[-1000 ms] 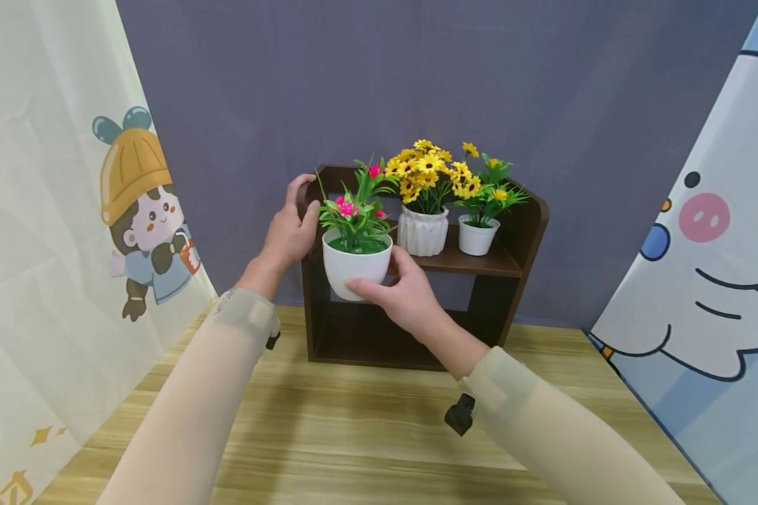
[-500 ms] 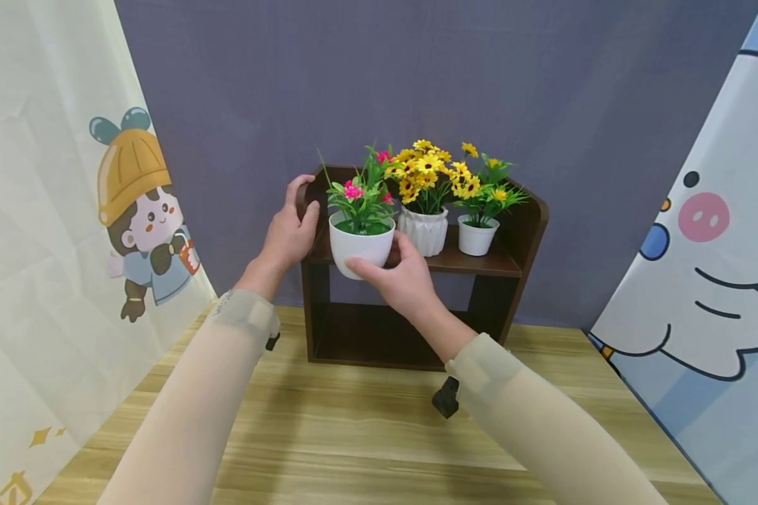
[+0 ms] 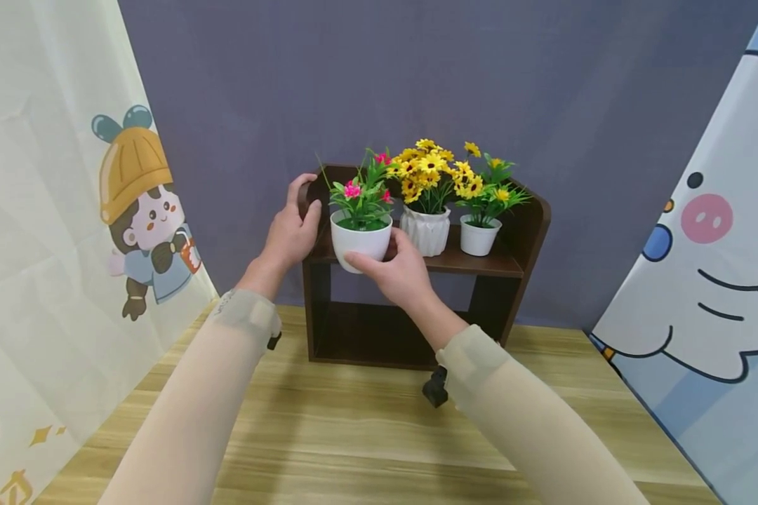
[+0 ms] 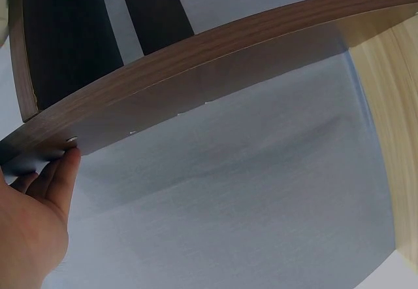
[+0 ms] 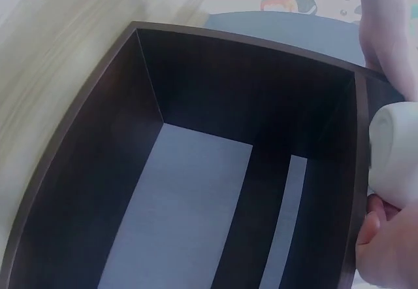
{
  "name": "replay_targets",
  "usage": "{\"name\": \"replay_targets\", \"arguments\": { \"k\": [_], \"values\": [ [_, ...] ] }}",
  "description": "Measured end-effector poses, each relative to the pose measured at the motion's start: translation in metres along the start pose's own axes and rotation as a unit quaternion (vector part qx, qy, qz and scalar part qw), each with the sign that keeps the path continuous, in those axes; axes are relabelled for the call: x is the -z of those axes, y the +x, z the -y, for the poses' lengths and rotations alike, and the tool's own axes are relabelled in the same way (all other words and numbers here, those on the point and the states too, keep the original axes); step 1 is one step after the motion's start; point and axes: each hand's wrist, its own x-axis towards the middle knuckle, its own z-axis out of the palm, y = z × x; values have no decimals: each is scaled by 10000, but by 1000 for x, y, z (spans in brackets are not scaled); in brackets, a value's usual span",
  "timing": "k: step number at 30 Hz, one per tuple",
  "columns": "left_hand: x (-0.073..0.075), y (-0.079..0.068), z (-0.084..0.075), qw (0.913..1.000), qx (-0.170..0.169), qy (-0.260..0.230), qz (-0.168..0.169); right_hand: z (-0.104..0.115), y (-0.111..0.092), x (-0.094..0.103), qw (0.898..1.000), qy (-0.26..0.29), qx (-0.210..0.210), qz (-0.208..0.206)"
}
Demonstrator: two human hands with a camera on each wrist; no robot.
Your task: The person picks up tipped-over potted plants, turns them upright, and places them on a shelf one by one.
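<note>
In the head view my right hand holds a white flowerpot with pink flowers, thumb across its front and fingers behind its right side. The pot hangs at the front of the upper board of a dark brown shelf. In the right wrist view, the pot's underside shows beside the board's edge. My left hand grips the shelf's left side panel near the top. Its fingers touch the panel's outer face in the left wrist view. On the upper board stand a ribbed white pot and a small white pot, both with yellow flowers.
The shelf stands on a wood-grain table against a grey-blue backdrop. Printed cloths hang at the left and right. The shelf's right side panel rises beside the small pot.
My right hand has raised the pink-flowered pot and moved it slightly inward to the upper board, with little motion in the last half second. The left hand has stayed on the panel.
</note>
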Motion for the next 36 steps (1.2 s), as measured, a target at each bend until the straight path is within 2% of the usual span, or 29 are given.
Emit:
{"name": "replay_targets", "arguments": {
  "k": [11, 23, 28, 36],
  "values": [
    [-1, 1, -1, 10000, 36, -13, -6, 2, 12, 3, 9974, -727, 12, 23],
    [-2, 0, -2, 9999, 140, -8, 40, -2, 24, -5, 9972, -730, -21, -181],
    [-2, 0, -2, 10000, 92, 22, -23, -1, 28, -9, 9926, -1142, -162, -368],
    [-2, 1, -1, 9999, 88, 81, -16, 4, 31, -10, 9841, -1687, -333, -434]
  ]
}}
